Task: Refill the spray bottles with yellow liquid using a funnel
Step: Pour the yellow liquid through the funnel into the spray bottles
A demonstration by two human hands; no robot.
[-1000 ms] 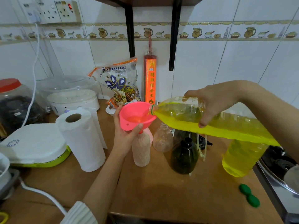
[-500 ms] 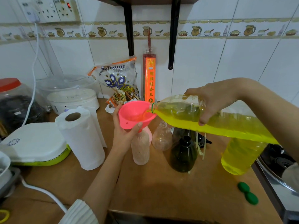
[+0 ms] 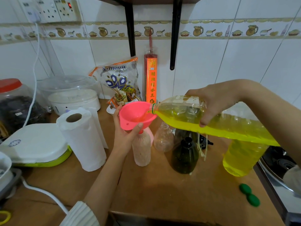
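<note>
My left hand [image 3: 125, 133] holds a pink funnel [image 3: 136, 117] whose spout sits in the neck of a frosted pinkish bottle [image 3: 141, 150] standing on the wooden counter [image 3: 162, 193]. My right hand [image 3: 213, 103] grips a large clear bottle of yellow liquid [image 3: 203, 121], tipped nearly flat with its mouth over the funnel's rim. Yellow liquid runs into the funnel. A small clear empty bottle [image 3: 163, 137] and a dark green bottle [image 3: 184, 156] stand just right of the frosted one. A second bottle of yellow liquid [image 3: 241, 158] stands upright further right.
Two green caps [image 3: 249, 194] lie near the counter's front right. A paper towel roll [image 3: 83, 139] stands left of my left arm, beside a white and green appliance [image 3: 34, 144]. A snack bag [image 3: 120, 84] and an orange box [image 3: 150, 79] lean on the tiled wall. A stove [image 3: 280, 160] borders the right.
The pouring continues with both hands in nearly the same place; the big bottle's yellow liquid keeps flowing into the funnel.
</note>
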